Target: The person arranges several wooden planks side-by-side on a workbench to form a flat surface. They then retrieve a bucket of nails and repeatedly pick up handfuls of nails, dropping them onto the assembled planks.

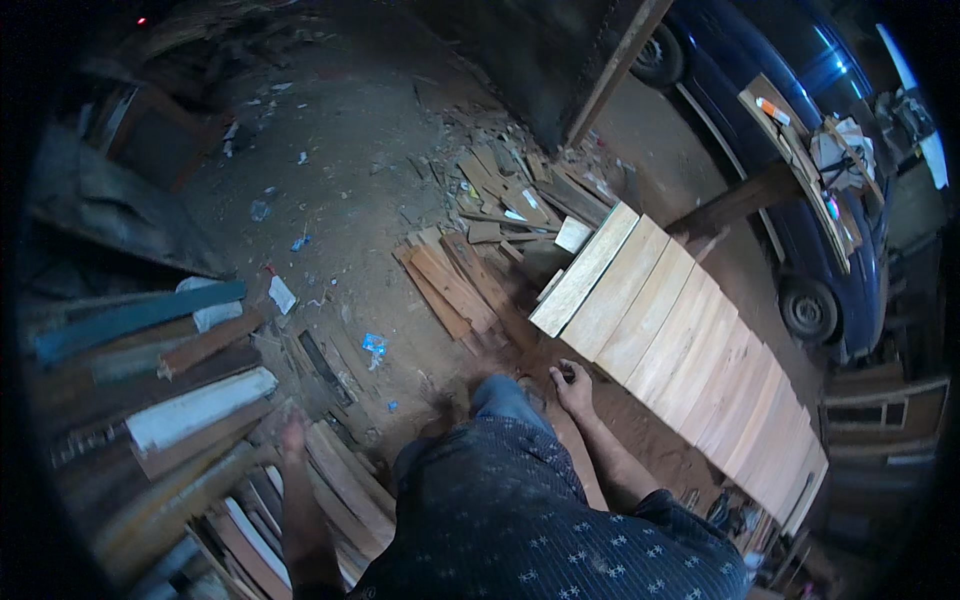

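My right hand (573, 388) is beside the near left edge of a row of pale wooden planks (690, 350), apart from it. Its fingers are curled in, with a dark spot between them; what they hold, if anything, is too small to make out. The planks lie side by side at an even height, the endmost one (590, 270) at the far left end. Over on the left, my left hand (293, 432) hangs near stacked boards (335, 470). It is blurred and dim, so its fingers do not show.
Loose brown boards (455, 290) and offcuts (505, 190) lie on the dirt floor ahead. More timber, including a white board (205, 408) and a teal board (140, 322), is piled at left. A blue car (740, 60) stands behind a cluttered wooden ledge (800, 150) at right.
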{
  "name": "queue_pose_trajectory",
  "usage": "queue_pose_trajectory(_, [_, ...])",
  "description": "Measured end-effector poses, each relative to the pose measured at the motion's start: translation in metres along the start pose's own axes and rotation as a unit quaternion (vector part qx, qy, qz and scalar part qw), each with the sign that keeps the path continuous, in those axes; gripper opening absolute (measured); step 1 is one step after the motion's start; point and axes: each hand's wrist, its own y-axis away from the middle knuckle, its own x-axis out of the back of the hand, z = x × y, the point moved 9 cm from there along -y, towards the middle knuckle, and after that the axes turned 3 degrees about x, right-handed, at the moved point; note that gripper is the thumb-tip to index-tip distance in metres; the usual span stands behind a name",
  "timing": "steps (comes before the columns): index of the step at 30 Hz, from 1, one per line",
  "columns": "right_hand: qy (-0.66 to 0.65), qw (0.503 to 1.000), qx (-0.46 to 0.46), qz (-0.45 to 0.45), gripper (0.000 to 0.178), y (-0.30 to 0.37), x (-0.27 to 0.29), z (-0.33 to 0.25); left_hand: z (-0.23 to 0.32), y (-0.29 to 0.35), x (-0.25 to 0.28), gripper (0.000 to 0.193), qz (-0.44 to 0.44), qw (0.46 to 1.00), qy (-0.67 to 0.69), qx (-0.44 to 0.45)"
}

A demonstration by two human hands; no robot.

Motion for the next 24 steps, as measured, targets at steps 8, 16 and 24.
queue_pose_trajectory(8, [-0.012, 0.986, -0.147, 0.072, 0.039, -0.024, -0.094, 0.029, 0.31, -0.206, -0.15, 0.038, -0.029, 0.975, -0.211, -0.057])
queue_pose_trajectory(16, [-0.213, 0.945, -0.23, 0.099, 0.031, -0.164, -0.275, -0.019, 0.384, -0.313, -0.211, 0.029, -0.136, 0.894, -0.409, -0.124])
queue_pose_trajectory(24, [-0.134, 0.951, -0.175, 0.218, 0.036, -0.259, -0.268, -0.102, 0.366, -0.466, -0.238, 0.036, -0.199, 0.823, -0.531, 0.024])
